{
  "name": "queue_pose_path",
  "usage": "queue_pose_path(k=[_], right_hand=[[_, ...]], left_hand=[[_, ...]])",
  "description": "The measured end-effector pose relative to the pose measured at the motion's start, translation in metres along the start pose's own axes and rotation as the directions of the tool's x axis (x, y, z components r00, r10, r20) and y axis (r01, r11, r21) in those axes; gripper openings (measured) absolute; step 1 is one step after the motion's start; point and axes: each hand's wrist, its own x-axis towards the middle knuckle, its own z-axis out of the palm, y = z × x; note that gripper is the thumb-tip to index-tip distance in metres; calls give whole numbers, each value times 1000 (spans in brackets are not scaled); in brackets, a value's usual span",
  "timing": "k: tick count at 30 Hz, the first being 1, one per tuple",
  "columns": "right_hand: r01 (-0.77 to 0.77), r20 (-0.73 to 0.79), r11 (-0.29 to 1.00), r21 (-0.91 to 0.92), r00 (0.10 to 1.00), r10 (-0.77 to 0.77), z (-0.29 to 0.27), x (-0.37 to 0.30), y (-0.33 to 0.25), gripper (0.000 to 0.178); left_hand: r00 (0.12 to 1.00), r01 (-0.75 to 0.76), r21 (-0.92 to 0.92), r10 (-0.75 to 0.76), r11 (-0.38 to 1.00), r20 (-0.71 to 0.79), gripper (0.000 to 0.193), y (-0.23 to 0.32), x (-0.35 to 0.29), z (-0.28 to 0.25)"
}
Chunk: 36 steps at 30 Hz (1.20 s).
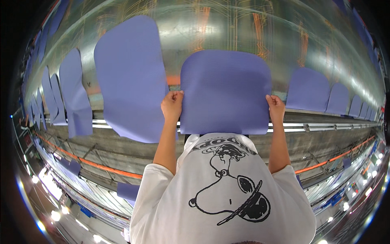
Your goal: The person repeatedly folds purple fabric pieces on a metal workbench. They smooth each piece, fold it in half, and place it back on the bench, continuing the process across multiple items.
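Note:
A purple flat sheet (225,91) with rounded far corners and a fine textured surface lies in front of me, its near edge close to my shirt. My left hand (172,105) pinches its left edge, fingers curled. On the opposite side, my right hand (276,106) grips the right edge between thumb and fingers. Just left of my left hand, a larger purple sheet (132,77) reaches farther across the metal surface, its near edge curling slightly.
The shiny metal surface (280,36) has scuffs and orange streaks. More purple sheets (307,90) line the right side, and several wavy ones (75,93) stand at the left. Pale metal rails (325,127) run along the near edge, above an orange bar (109,166).

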Motion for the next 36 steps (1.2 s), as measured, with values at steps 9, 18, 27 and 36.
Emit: queue_pose_path(k=[9,18,27,36], right_hand=[[-22,41,999,47,999,20,0,-1,-5,30],[36,12,999,-37,999,-36,-1,-2,-4,32],[-49,-37,998,50,998,51,1,-2,-3,36],[-14,-72,999,-37,997,11,-2,-13,-23,28]], left_hand=[[998,52,-72,-51,996,20,31,5,-3,-6],[999,-33,-35,33,999,3,32,-20,5,6],[999,-31,-47,32,998,10,32,-2,3,3],[998,-37,-117,42,992,44,31,-16,11,8]])
